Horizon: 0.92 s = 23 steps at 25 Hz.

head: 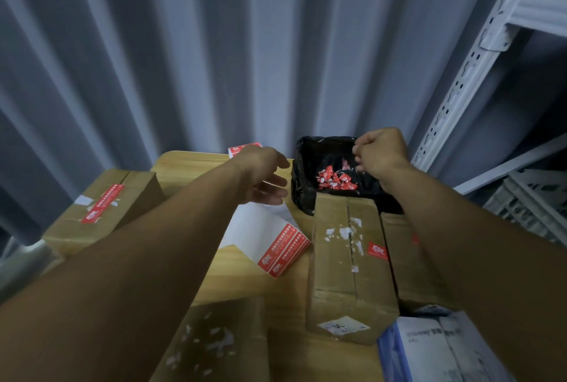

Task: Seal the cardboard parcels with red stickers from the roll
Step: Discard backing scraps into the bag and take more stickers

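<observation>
The right hand [380, 154] hangs right over the black-lined bin [302, 185], fingers curled tight. Whether it pinches a scrap I cannot tell. Red scraps [336, 179] already lie in the bin. The left hand [264, 176] hovers just left of the bin, fingers relaxed and apart, holding nothing.

This looks like waste being dropped between stickers. Any scrap should be let go well inside the bin's rim, since a sticky piece may cling to a fingertip.

The sticker strip [270, 243] lies on the desk [233, 277] on the near side of the bin, to its left. The left hand would do well to pin its white backing there while a whole sticker peels off. The parcel [343, 259] butting against the bin's near side shows an open seam, so the sticker should go flat across it.
</observation>
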Each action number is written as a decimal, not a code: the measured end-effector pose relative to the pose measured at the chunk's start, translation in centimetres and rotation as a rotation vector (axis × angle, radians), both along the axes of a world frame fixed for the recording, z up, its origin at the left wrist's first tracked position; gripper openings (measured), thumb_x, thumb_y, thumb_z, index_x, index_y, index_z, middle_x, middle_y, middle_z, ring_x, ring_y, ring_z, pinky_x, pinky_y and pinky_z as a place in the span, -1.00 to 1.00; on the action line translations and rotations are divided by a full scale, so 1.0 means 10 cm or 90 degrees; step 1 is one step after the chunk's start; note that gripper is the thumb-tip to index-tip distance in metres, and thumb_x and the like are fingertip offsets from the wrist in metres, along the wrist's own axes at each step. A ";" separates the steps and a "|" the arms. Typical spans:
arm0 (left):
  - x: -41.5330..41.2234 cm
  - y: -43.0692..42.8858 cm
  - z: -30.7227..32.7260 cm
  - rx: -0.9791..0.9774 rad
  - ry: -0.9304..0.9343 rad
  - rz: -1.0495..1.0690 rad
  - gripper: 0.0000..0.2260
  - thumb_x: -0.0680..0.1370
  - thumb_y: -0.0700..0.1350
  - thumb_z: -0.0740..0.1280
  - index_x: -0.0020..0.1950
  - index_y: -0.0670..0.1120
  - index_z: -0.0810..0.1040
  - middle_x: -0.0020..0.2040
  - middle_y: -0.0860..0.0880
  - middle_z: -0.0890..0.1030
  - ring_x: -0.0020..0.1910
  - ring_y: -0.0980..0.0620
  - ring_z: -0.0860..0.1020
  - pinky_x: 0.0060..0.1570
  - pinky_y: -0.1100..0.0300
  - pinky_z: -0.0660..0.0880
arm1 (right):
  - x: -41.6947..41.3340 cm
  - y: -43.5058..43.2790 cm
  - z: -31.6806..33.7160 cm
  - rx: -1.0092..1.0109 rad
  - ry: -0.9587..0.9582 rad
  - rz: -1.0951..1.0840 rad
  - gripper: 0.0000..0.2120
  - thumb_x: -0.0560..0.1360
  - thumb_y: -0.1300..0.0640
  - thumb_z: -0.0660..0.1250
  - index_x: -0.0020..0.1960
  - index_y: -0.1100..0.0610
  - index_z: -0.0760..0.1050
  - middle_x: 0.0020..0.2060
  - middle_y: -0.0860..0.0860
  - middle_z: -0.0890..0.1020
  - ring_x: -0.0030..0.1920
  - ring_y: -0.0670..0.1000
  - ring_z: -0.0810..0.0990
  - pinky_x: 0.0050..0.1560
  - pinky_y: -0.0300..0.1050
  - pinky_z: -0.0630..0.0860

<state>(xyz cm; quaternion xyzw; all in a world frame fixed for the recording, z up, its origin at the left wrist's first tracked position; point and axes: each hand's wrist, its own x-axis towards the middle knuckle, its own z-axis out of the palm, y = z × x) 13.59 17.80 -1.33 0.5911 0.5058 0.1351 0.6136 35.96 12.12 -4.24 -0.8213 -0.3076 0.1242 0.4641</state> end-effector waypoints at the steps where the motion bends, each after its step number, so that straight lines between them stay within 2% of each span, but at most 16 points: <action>1: -0.02 -0.01 0.00 -0.002 -0.001 0.001 -0.78 0.64 -0.15 0.29 0.24 -0.20 0.50 0.05 -0.21 0.63 -0.15 -0.14 0.65 -0.26 0.08 0.65 | -0.02 -0.02 0.03 0.005 0.009 0.006 -0.82 0.53 0.28 0.38 -0.22 0.11 0.63 -0.23 0.11 0.69 -0.22 0.09 0.67 -0.11 0.05 0.67; 4: -0.08 -0.04 -0.02 0.002 -0.019 0.026 -0.82 0.64 -0.15 0.28 0.22 -0.16 0.53 0.05 -0.18 0.63 -0.16 -0.10 0.64 -0.31 0.13 0.63 | -0.17 -0.11 0.11 0.026 0.049 0.049 -0.87 0.53 0.25 0.39 -0.19 0.17 0.61 -0.27 0.09 0.69 -0.34 -0.01 0.60 -0.31 -0.13 0.57; 7: -0.19 -0.10 -0.04 -0.002 -0.018 0.048 -0.82 0.63 -0.15 0.30 0.20 -0.17 0.55 0.01 -0.15 0.62 -0.21 -0.05 0.59 -0.36 0.15 0.59 | -0.42 -0.19 0.21 0.010 0.095 0.142 -0.85 0.57 0.16 0.39 -0.12 0.23 0.61 -0.29 0.09 0.67 -0.36 -0.02 0.58 -0.37 -0.18 0.54; 10: -0.32 -0.14 -0.03 -0.009 -0.025 0.061 -0.79 0.62 -0.16 0.31 0.22 -0.20 0.56 -0.05 -0.13 0.58 -0.24 -0.03 0.55 -0.31 0.13 0.58 | -0.74 -0.20 0.28 -0.012 0.183 0.233 -0.88 0.57 0.23 0.38 -0.04 0.31 0.60 -0.24 0.17 0.65 -0.32 0.03 0.60 -0.27 -0.10 0.64; 12: -0.41 -0.17 -0.02 -0.008 -0.031 0.071 -0.77 0.61 -0.16 0.33 0.22 -0.22 0.56 -0.08 -0.12 0.58 -0.24 -0.03 0.55 -0.25 0.11 0.59 | -1.02 -0.20 0.25 -0.042 0.211 0.303 -0.96 0.52 0.36 0.38 -0.09 0.32 0.60 -0.23 0.21 0.63 -0.28 0.07 0.62 -0.19 -0.05 0.68; 14: -0.48 -0.21 -0.03 0.000 -0.029 0.083 -0.79 0.60 -0.16 0.33 0.19 -0.22 0.58 -0.08 -0.12 0.60 -0.23 -0.04 0.56 -0.19 0.09 0.59 | -1.22 -0.20 0.14 -0.141 0.077 0.372 -0.91 0.45 0.39 0.42 -0.20 0.25 0.61 -0.23 0.16 0.64 -0.23 0.08 0.63 -0.15 -0.03 0.65; 16: -0.57 -0.24 -0.05 0.022 -0.023 0.110 -0.84 0.60 -0.18 0.34 0.12 -0.21 0.60 -0.06 -0.13 0.62 -0.20 -0.04 0.58 -0.14 0.08 0.59 | -1.37 -0.21 0.05 -0.270 -0.093 0.420 -0.94 0.42 0.32 0.47 -0.12 0.22 0.63 -0.15 0.13 0.68 -0.13 0.10 0.66 -0.06 -0.02 0.64; 17: -0.62 -0.25 -0.07 0.030 -0.020 0.126 -0.86 0.59 -0.19 0.34 0.10 -0.21 0.60 -0.04 -0.14 0.63 -0.19 -0.05 0.59 -0.12 0.07 0.59 | -1.41 -0.21 0.02 -0.318 -0.152 0.426 -0.88 0.43 0.29 0.46 -0.04 0.22 0.62 -0.09 0.13 0.68 -0.08 0.11 0.66 -0.02 -0.01 0.64; 21: -0.89 -0.29 -0.14 0.030 0.009 0.152 -0.83 0.59 -0.19 0.35 0.13 -0.24 0.59 -0.04 -0.14 0.63 -0.14 -0.06 0.59 -0.12 0.05 0.59 | -1.50 -0.23 -0.05 -0.414 -0.296 0.445 -0.78 0.48 0.24 0.40 0.11 0.19 0.55 0.03 0.13 0.65 0.03 0.15 0.63 0.06 -0.01 0.61; 23: -1.02 -0.31 -0.15 0.020 0.018 0.155 -0.80 0.58 -0.19 0.37 0.17 -0.24 0.57 -0.04 -0.13 0.60 -0.12 -0.06 0.58 -0.15 0.05 0.58 | -1.53 -0.23 -0.08 -0.400 -0.303 0.460 -0.83 0.50 0.27 0.34 0.09 0.23 0.59 0.02 0.16 0.65 0.04 0.19 0.63 0.08 -0.01 0.59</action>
